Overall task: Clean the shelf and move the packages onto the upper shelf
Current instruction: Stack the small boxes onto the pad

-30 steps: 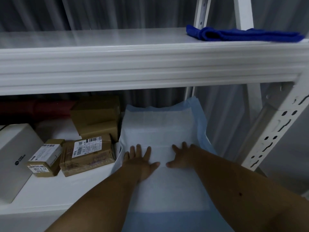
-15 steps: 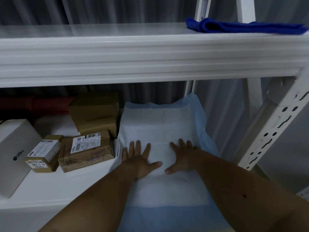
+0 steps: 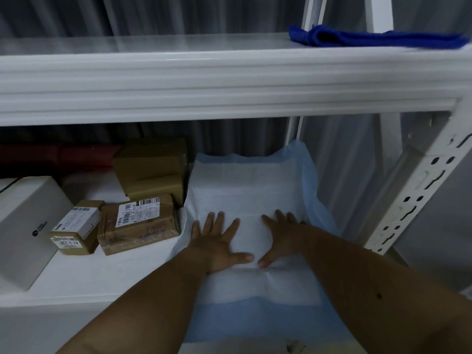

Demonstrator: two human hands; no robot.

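A white pad with blue edges (image 3: 245, 185) lies on the right part of the lower shelf (image 3: 76, 274). My left hand (image 3: 217, 244) and my right hand (image 3: 283, 236) both press flat on it, fingers spread, thumbs almost meeting. Left of the pad sit a taped brown package with a barcode label (image 3: 139, 223), a small labelled brown box (image 3: 75, 229), a larger brown box (image 3: 153, 167) behind them and a white box (image 3: 23, 226) at the far left. The upper shelf (image 3: 178, 47) holds a folded blue cloth (image 3: 378, 39) at its right end.
A white slotted upright (image 3: 419, 198) rises at the right front corner of the rack. Grey curtain hangs behind the shelves. A dark red object (image 3: 51, 157) lies at the back left of the lower shelf.
Both hands stay flat on the pad and have drawn slightly toward me. The view has tilted a little, so the shelves sit lower in frame.
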